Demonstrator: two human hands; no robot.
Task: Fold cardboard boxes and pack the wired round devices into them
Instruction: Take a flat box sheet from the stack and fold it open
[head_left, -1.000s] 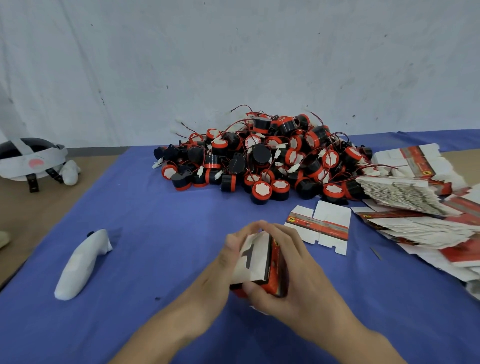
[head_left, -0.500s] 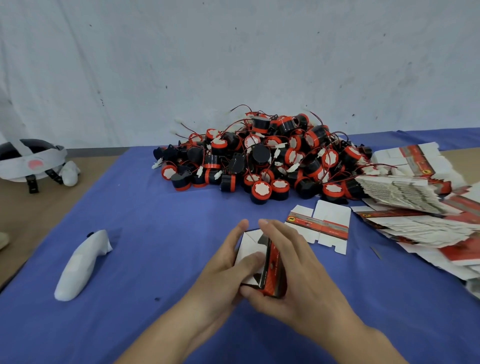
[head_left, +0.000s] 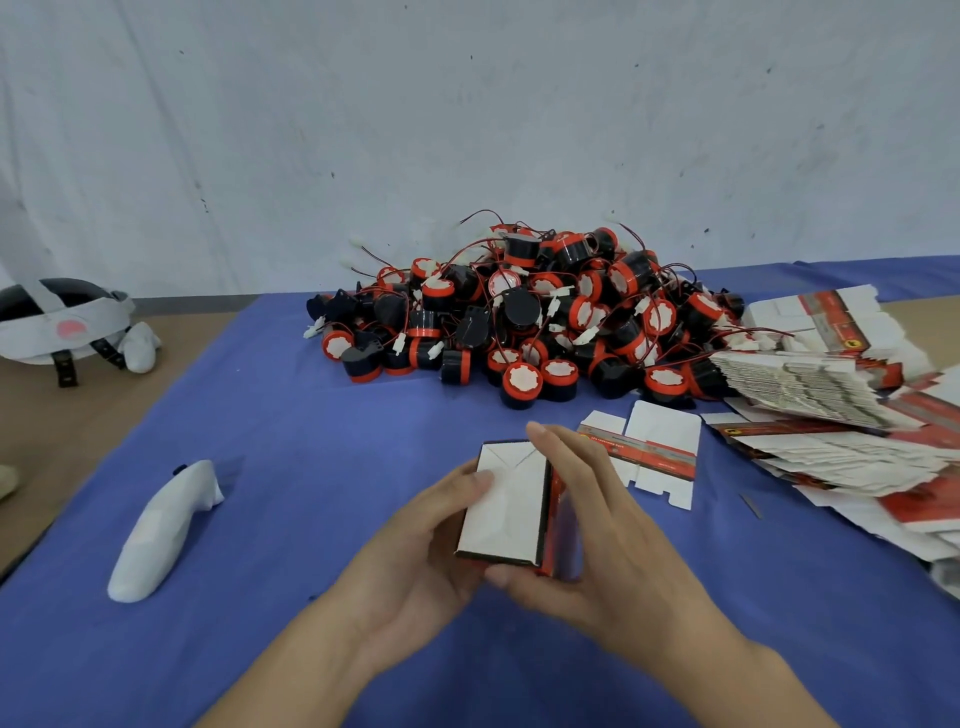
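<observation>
Your fingers (head_left: 563, 457) curl round the cardboard box (head_left: 509, 512) from both sides, left hand (head_left: 415, 561) at its near edge and right hand (head_left: 618, 556) covering its red side, so whether a device sits inside you cannot see. You hold it over the blue cloth (head_left: 311, 467), in front of the pile of wired round devices (head_left: 545, 322); against half a second ago, its white flap now lies shut and flat.

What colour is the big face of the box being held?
White, with a red side panel on the box; it shows best in the head view.
</observation>
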